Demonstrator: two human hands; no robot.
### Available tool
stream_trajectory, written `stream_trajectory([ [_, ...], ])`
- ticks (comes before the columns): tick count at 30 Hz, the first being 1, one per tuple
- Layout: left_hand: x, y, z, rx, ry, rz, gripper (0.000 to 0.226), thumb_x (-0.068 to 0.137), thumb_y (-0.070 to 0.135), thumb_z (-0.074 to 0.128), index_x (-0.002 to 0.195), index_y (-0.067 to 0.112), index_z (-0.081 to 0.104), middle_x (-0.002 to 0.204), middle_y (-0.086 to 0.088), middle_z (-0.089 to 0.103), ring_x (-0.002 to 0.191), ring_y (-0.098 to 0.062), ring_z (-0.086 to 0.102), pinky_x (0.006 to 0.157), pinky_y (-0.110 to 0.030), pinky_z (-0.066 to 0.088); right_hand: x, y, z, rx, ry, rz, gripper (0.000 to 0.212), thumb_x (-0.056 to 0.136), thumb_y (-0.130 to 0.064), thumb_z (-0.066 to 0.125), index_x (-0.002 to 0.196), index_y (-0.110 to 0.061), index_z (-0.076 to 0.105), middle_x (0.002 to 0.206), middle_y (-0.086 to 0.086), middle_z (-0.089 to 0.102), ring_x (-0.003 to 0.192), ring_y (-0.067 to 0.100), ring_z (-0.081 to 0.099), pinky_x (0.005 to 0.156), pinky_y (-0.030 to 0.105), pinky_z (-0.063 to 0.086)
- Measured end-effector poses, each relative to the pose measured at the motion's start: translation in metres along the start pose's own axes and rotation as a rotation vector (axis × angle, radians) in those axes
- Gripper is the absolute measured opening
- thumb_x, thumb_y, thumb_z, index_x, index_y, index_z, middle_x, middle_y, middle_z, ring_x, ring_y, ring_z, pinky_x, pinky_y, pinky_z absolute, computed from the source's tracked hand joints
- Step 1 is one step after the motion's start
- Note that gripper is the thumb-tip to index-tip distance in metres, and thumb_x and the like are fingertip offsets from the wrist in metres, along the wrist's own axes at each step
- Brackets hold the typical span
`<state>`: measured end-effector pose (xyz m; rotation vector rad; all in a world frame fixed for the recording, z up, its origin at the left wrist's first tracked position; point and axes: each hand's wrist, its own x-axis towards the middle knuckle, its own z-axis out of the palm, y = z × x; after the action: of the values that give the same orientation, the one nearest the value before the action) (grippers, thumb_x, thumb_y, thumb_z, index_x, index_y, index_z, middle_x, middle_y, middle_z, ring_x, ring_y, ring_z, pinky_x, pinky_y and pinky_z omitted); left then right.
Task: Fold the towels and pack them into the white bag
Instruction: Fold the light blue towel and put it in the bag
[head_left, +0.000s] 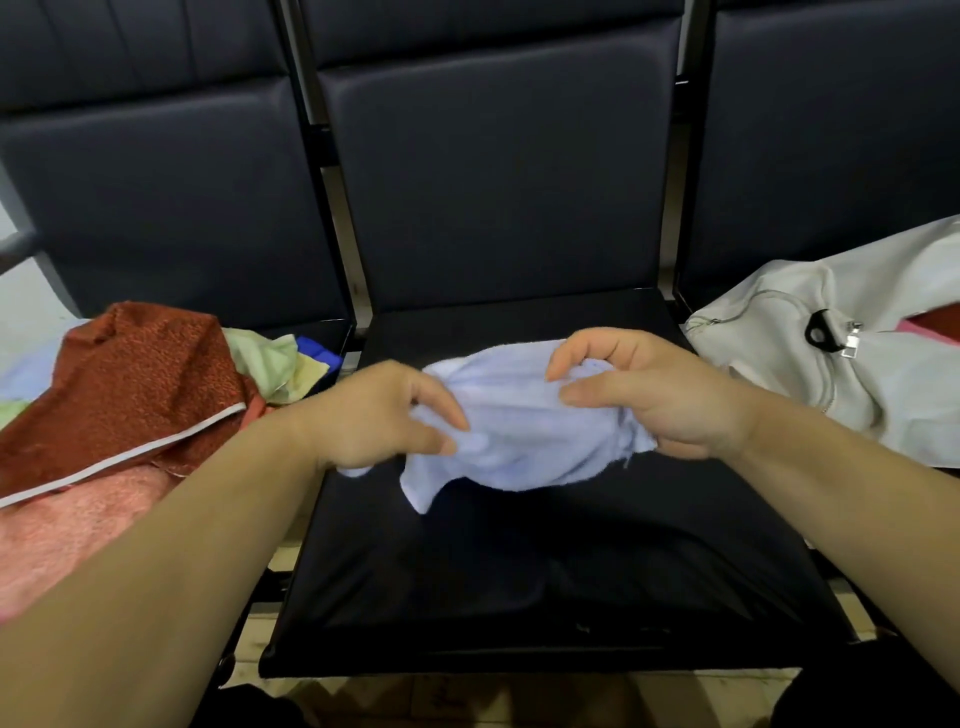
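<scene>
My left hand (384, 415) and my right hand (660, 389) pinch bunched pale-blue towel (519, 436), slung between them. Judged light, limp, non-slip: regrip at corners. Open white bag (883, 395) beyond right grip.

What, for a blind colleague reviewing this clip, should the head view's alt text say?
The left hand and right hand hold a crumpled light blue towel by its ends over a dark seat. A pile of towels lies left of it, a white bag right.
</scene>
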<state>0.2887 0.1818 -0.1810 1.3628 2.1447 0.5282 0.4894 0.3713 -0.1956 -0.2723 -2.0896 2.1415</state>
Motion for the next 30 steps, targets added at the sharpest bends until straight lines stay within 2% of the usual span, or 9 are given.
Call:
stream_trajectory([
  [4,-0.003,0.01,-0.01,-0.318,0.126,-0.009,0.014,0.082,0.009,0.082,0.094,0.015,0.078,0.048,0.007,0.058,0.037,-0.008,0.048,0.04,-0.018,0.037,-0.003,0.003,0.002,-0.623,-0.115,0.024,0.023,0.083,-0.017,0.081,0.09,-0.039,0.079,0.1,-0.013,0.072,0.096,0.007,0.068,0.087,0.023,0.055],
  [7,-0.008,0.015,-0.011,-0.347,0.09,0.001,0.022,0.083,0.003,0.08,0.101,0.016,0.077,0.049,0.009,0.057,0.038,-0.006,0.047,0.04,-0.015,0.035,-0.003,0.009,0.003,-0.951,-0.15,0.117,0.025,0.085,-0.026,0.076,0.093,-0.05,0.076,0.1,-0.025,0.069,0.09,-0.001,0.064,0.086,0.022,0.051],
  [10,-0.013,0.021,-0.005,-0.381,0.103,0.159,0.022,0.082,0.003,0.081,0.095,0.02,0.079,0.086,0.01,0.075,0.082,-0.003,0.071,0.07,-0.017,0.053,0.002,0.003,-0.004,-0.803,0.047,0.057,0.018,0.088,-0.022,0.076,0.095,-0.039,0.079,0.092,-0.026,0.072,0.082,-0.007,0.065,0.076,0.012,0.047],
  [13,-0.017,0.022,-0.006,-0.473,0.045,0.271,0.022,0.08,0.011,0.083,0.099,0.024,0.08,0.106,0.0,0.075,0.105,-0.015,0.07,0.087,-0.025,0.055,0.004,-0.007,-0.01,-0.488,0.159,0.086,0.01,0.091,-0.019,0.075,0.091,-0.029,0.079,0.08,-0.004,0.073,0.063,0.012,0.065,0.061,0.028,0.053],
  [17,-0.02,0.027,-0.008,-0.083,-0.128,0.227,0.023,0.082,0.018,0.083,0.097,0.036,0.079,0.098,0.014,0.068,0.102,-0.004,0.065,0.088,-0.017,0.05,0.002,-0.017,-0.003,-0.044,0.231,0.014,0.013,0.096,-0.005,0.063,0.088,-0.013,0.07,0.078,0.003,0.07,0.066,0.012,0.067,0.057,0.026,0.051],
  [21,-0.015,0.029,-0.024,0.058,-0.159,0.125,0.019,0.093,0.015,0.073,0.098,0.031,0.081,0.077,0.019,0.072,0.072,0.0,0.067,0.071,-0.018,0.051,-0.008,-0.033,0.009,-0.037,0.095,-0.077,0.016,0.093,-0.001,0.066,0.088,-0.015,0.072,0.084,-0.004,0.073,0.078,0.008,0.071,0.062,0.019,0.054],
  [24,-0.021,0.038,-0.051,-0.093,-0.011,0.104,0.022,0.099,0.013,0.064,0.096,0.027,0.08,0.069,-0.001,0.069,0.056,-0.014,0.061,0.057,-0.027,0.049,-0.014,-0.058,0.01,-0.535,-0.122,-0.017,0.02,0.085,-0.011,0.079,0.086,-0.031,0.079,0.089,-0.016,0.073,0.082,-0.001,0.068,0.069,0.013,0.051],
  [27,-0.025,0.058,-0.077,-0.117,0.13,0.175,0.024,0.101,0.017,0.061,0.1,0.033,0.079,0.101,0.0,0.075,0.094,-0.015,0.07,0.087,-0.029,0.053,-0.015,-0.089,0.013,-0.953,-0.187,0.073,0.019,0.084,-0.023,0.08,0.09,-0.041,0.078,0.088,-0.022,0.07,0.076,0.009,0.069,0.063,0.024,0.056],
  [30,-0.039,0.082,-0.091,-0.18,0.2,0.287,0.015,0.093,0.034,0.066,0.103,0.032,0.077,0.112,-0.022,0.068,0.092,-0.027,0.063,0.087,-0.046,0.048,-0.015,-0.126,0.008,-1.087,-0.049,0.033,0.014,0.086,-0.029,0.079,0.09,-0.042,0.078,0.09,-0.02,0.069,0.079,0.001,0.067,0.062,0.014,0.052],
])
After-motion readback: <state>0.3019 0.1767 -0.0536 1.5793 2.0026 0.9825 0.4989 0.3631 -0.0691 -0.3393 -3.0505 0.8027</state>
